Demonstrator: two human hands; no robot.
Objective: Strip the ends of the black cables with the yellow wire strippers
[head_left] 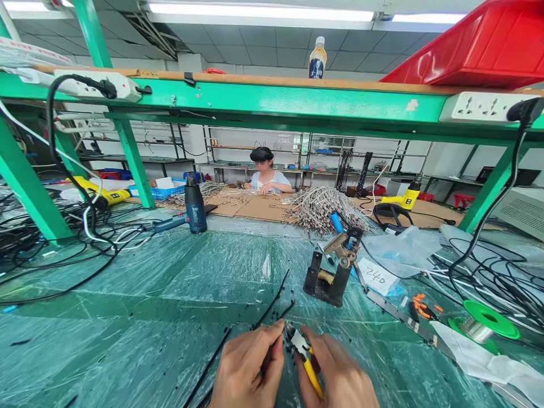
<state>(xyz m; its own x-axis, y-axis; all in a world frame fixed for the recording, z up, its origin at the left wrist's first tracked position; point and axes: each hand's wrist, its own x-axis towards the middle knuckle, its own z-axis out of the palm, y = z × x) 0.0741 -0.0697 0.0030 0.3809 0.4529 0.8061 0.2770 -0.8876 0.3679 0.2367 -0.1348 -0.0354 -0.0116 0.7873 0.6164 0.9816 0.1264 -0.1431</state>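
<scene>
My left hand [250, 365], at the bottom centre, pinches a thin black cable [274, 299] whose loose part stretches up and away over the green mat. Beside it, my right hand [340, 368] is closed around yellow-handled cutting pliers [312, 377]. The jaws of the pliers are at the left fingertips, by a small wire end there. Whether the jaws touch the wire is too small to tell. Another black cable [212, 360] runs down to the left of my left hand. Small black bits lie scattered on the mat around both hands.
A soldering stand [327, 286] stands ahead on the right, near a metal ruler [393, 309] and a green solder spool [488, 320]. Farther back are a heat gun [195, 207], a wire bundle [325, 207] and a seated person [270, 178]. Black cables lie at both sides under a green shelf [263, 105].
</scene>
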